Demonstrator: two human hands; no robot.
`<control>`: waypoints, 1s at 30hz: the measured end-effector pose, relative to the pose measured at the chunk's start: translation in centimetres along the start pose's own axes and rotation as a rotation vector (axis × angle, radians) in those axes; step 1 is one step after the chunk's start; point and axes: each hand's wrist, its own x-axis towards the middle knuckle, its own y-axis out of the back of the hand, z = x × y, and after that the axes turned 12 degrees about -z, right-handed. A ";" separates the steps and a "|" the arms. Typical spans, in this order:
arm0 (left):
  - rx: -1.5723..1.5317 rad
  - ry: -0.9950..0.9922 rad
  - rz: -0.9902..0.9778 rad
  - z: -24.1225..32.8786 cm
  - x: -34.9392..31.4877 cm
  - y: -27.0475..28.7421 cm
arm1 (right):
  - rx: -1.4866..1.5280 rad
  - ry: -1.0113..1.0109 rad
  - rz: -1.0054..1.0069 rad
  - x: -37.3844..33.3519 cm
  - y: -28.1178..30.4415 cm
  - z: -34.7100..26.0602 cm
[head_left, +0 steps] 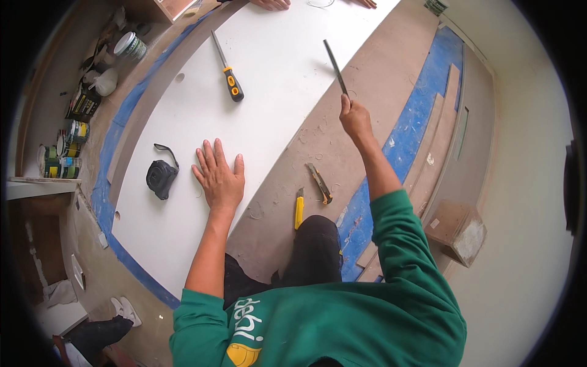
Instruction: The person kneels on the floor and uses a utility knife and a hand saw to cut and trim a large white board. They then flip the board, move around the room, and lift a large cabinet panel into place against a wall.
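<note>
- Progress: work at the panel [153,131] is judged to be under way; it is laid flat, and curls [255,215] are scattered on the brown board [348,140] along its right side.
- Remaining: the work is judged unfinished, since a tool is in hand; how much of the edge has been dressed cannot be told.
- Left hand [221,183]: one, spread wide, palm down on the near part of the panel; nothing is held.
- Right hand [356,119]: one, closed around the near end of the bar [333,64].
- Bar: one, dark, file-like; seemingly raised over the panel's right edge, pointed far and slightly left.
- File [232,85]: one, with black-and-yellow handle; placed on the far part of the panel.
- Tape measure [162,178]: one, black; placed on the panel, left of the left hand.
- Cutters: two, both on the brown board; a yellow cutter [299,211] is set near, a dark cutter [320,185] just right of it.
- Panel: one; two round holes are visible toward its left side.
- Co-worker's hand [269,3]: one discerned at the panel's far end; its grip cannot be told.
</note>
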 end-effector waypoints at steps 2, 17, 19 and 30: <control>0.011 -0.006 -0.003 -0.1 -0.2 0.3 | -0.060 0.076 -0.003 -3.1 -0.1 0.8; -0.023 0.055 -0.041 -0.8 -0.9 -0.1 | -0.277 0.057 -0.329 -14.2 0.1 -4.4; -0.010 0.043 -0.030 -1.0 -1.3 -0.2 | -0.335 0.053 -0.473 -18.3 0.3 -4.8; -0.014 0.035 0.004 -1.1 -0.2 0.0 | -0.334 -0.021 -0.423 -16.9 -0.2 -5.2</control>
